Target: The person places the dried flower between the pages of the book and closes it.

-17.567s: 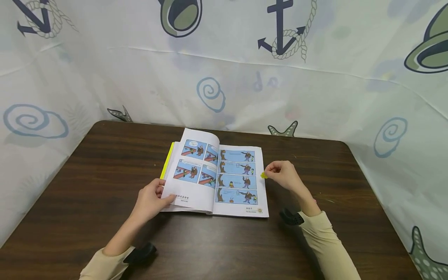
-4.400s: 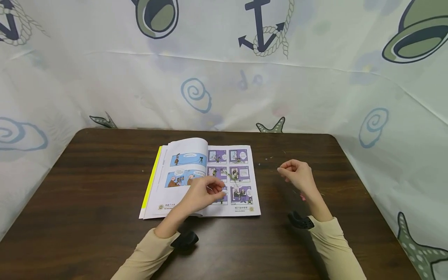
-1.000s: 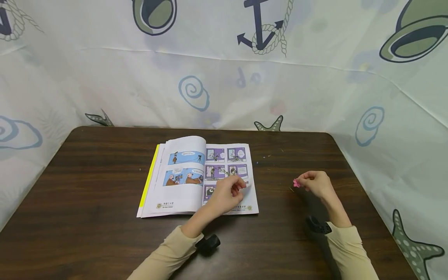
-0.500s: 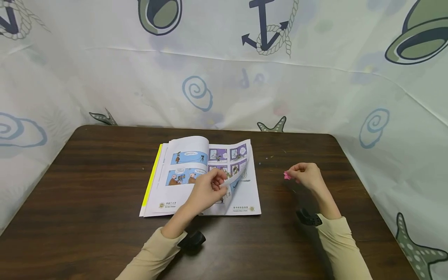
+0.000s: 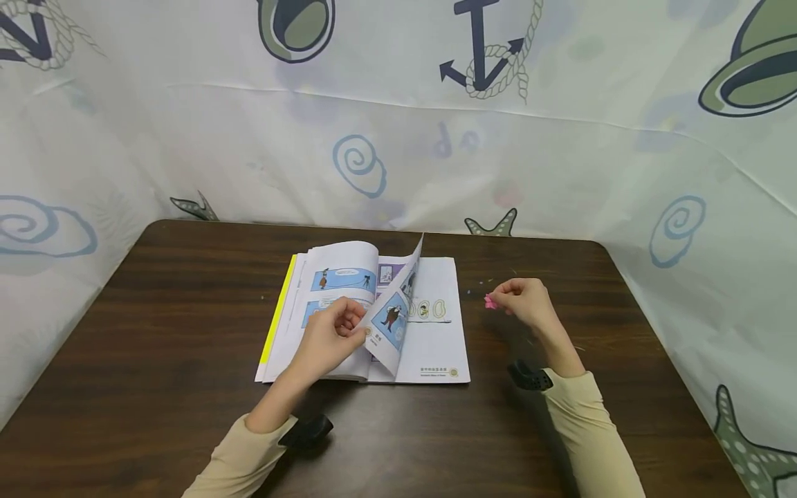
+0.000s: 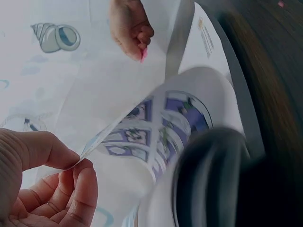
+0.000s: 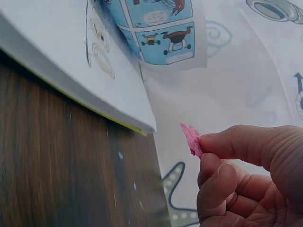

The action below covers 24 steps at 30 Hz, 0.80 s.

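An open comic book (image 5: pixel 435 349) with a yellow edge lies on the dark wooden table (image 5: pixel 187 346). My left hand (image 5: pixel 326 337) pinches one page (image 5: pixel 389 325) by its edge, thumb against fingers. That page stands raised and curved, with blue panels facing right; purple panels (image 6: pixel 137 135) show on its other side in the left wrist view. Beneath it, part of a mostly white page with a small drawing is uncovered. Right of the book, my right hand (image 5: pixel 529 304) holds a small pink flower (image 7: pixel 192 140) between thumb and index finger, above the table.
Tiny pale bits (image 7: pixel 134 186) lie on the table right of the book. Behind the table hangs a white cloth (image 5: pixel 261 152) printed with anchors, shells and starfish. Each wrist wears a black camera, the left one (image 5: pixel 306 432) near the book's front edge.
The left hand has moved left, lifting and turning the page from the book's right side. The right hand, still pinching the pink flower, has come left toward the book.
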Each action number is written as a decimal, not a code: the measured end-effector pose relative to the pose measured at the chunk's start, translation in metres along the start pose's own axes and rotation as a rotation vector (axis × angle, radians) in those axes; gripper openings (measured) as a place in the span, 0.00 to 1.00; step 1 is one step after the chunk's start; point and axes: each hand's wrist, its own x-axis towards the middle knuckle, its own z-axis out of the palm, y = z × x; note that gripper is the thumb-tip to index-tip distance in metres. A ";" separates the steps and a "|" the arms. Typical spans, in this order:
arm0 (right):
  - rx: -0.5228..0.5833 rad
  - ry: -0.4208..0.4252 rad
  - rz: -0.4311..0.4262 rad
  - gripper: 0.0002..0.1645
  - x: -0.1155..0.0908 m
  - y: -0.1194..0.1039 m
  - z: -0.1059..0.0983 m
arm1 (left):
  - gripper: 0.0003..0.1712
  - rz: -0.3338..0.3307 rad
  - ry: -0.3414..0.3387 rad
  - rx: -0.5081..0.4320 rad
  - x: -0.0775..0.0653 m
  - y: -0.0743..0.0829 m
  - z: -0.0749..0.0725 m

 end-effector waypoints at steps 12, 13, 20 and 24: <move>0.046 -0.040 -0.003 0.09 0.011 -0.022 0.022 | 0.16 -0.060 0.088 0.094 -0.020 -0.017 -0.037; 0.047 -0.043 -0.008 0.09 0.012 -0.024 0.024 | 0.16 -0.070 0.092 0.104 -0.021 -0.018 -0.040; 0.073 -0.051 -0.011 0.08 0.017 -0.038 0.038 | 0.16 -0.094 0.113 0.151 -0.034 -0.025 -0.057; 0.076 -0.056 0.001 0.08 0.021 -0.042 0.046 | 0.16 -0.100 0.135 0.189 -0.041 -0.030 -0.066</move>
